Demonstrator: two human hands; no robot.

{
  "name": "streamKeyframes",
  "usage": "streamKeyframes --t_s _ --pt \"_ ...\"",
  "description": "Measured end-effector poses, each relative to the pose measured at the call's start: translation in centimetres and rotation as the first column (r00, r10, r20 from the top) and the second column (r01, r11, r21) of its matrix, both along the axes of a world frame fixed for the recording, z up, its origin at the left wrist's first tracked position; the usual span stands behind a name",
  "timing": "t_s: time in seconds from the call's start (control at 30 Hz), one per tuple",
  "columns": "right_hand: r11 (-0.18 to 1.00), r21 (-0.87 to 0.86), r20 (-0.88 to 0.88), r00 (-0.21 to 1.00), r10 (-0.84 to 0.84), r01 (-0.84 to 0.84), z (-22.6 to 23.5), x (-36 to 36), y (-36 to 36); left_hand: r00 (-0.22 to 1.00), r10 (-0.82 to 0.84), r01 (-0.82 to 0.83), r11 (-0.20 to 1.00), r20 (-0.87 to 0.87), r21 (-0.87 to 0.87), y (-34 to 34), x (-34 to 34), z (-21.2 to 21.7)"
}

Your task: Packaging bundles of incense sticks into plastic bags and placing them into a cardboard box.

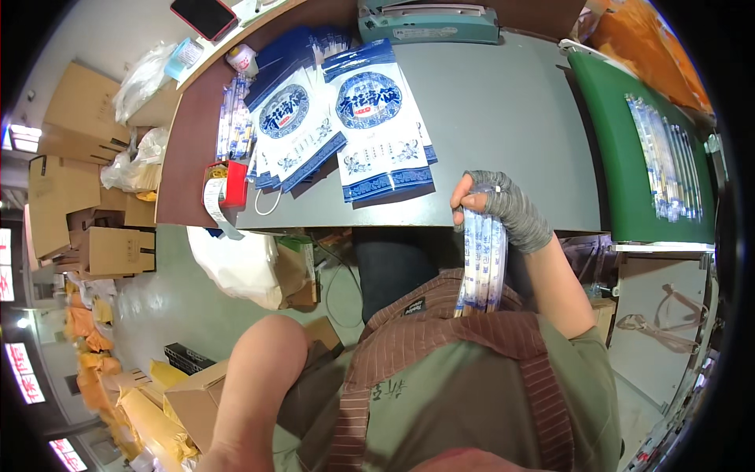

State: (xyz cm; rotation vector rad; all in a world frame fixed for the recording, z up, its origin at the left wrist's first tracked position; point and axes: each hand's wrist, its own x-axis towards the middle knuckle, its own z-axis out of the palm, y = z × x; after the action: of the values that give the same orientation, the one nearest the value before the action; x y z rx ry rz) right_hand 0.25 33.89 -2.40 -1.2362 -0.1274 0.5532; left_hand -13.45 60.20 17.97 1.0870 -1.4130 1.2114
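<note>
My right hand [511, 206], in a grey fingerless glove, is closed around the top of a bundle of chopsticks in blue-and-white wrappers [482, 263]. The bundle hangs down over the table's near edge, against my brown striped apron [440, 330]. My left arm [271, 354] is bent, with its elbow toward the table; the left hand is out of view. On the grey table, left of my right hand, lie flat white bags with blue round prints [381, 145], overlapping one another. More wrapped chopsticks [668, 169] lie in a row on a green surface [613, 149] to the right.
A teal bag sealer [429, 25] stands at the table's far edge. At the left are wrapped chopsticks [234, 118], a red box [234, 186] with a white paper strip, and a small can [242, 59]. A phone [204, 17] lies on the ledge. Cardboard boxes [118, 252] fill the left side.
</note>
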Motion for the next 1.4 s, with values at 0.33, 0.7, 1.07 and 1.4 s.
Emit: streamKeyframes --t_s 0.33,0.7,1.07,1.4 --pt "1.0 0.024 -0.044 0.999 -0.011 0.012 0.1 -0.4 -0.3 0.967 -0.247 0.255 0.948 0.065 -0.19 -3.3 1.9 -1.6" --pt "1.0 -0.006 -0.044 0.999 0.008 -0.008 0.0 -0.1 0.3 0.934 -0.159 0.257 0.921 0.32 -0.292 -3.8 2.8 -2.6" --pt "0.996 -0.033 -0.115 0.99 -0.081 0.078 -1.0 0.8 0.3 0.97 0.147 -0.056 0.911 0.194 -0.41 -2.9 4.8 -4.8" --pt "0.99 0.021 -0.138 0.981 -0.133 0.137 -2.1 1.2 -0.9 0.149 0.985 -0.521 0.156 -0.091 0.839 10.4 19.5 -26.7"
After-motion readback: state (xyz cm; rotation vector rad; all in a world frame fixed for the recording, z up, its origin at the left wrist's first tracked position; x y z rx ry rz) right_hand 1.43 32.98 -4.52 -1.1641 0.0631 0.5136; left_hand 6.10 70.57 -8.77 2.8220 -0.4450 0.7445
